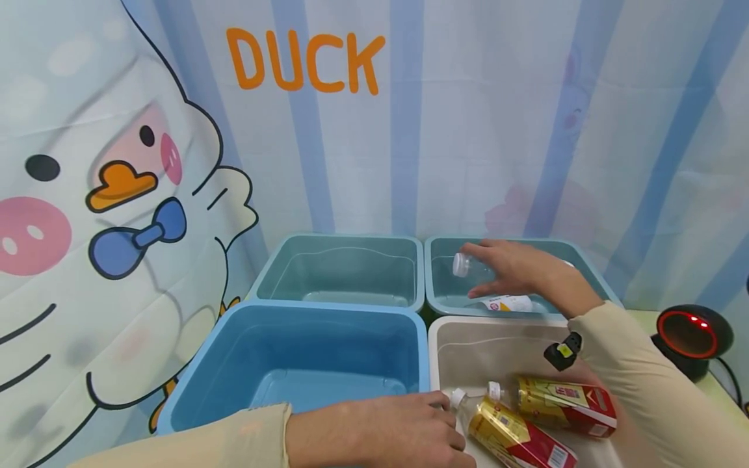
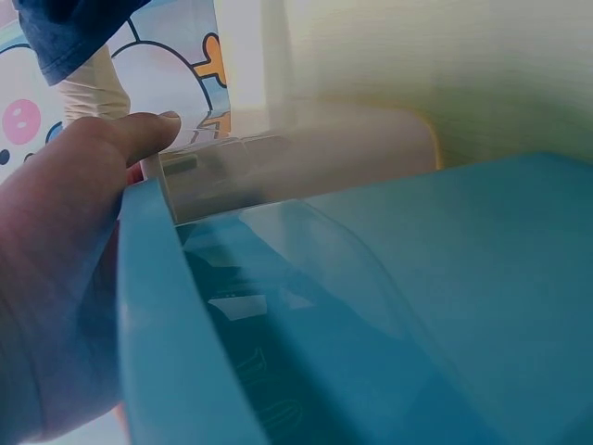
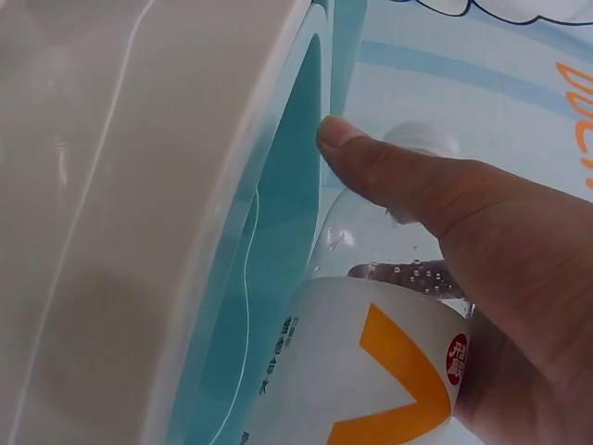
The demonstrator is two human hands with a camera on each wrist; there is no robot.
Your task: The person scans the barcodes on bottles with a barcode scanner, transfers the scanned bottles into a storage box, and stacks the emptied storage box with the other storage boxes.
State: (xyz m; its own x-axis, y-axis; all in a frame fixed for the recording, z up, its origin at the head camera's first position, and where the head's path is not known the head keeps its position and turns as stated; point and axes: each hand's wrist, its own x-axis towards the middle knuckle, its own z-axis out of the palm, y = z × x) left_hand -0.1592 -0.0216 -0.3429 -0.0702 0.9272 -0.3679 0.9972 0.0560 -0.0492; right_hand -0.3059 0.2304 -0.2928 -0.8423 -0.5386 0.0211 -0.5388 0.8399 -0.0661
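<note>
My right hand (image 1: 517, 265) is over the back right teal bin (image 1: 435, 273), thumb and fingers on either side of a clear plastic bottle. The bottle's white cap (image 1: 461, 264) points left past the fingertips. Its white label (image 3: 371, 371) has an orange stripe; fingers show through the clear plastic behind it. Under the hand, a labelled bottle (image 1: 508, 303) lies in that bin. My left hand (image 1: 392, 430) lies at the rim between the blue bin (image 1: 292, 311) and white bin (image 1: 434, 344), fingers loosely bent near the caps of two gold-and-red bottles (image 1: 517, 432).
Another teal bin (image 1: 345, 300) stands at the back left. A black round device (image 1: 693, 335) with red lights sits right of the bins, its cable (image 1: 731, 383) running down. A printed curtain (image 1: 468, 117) hangs behind everything.
</note>
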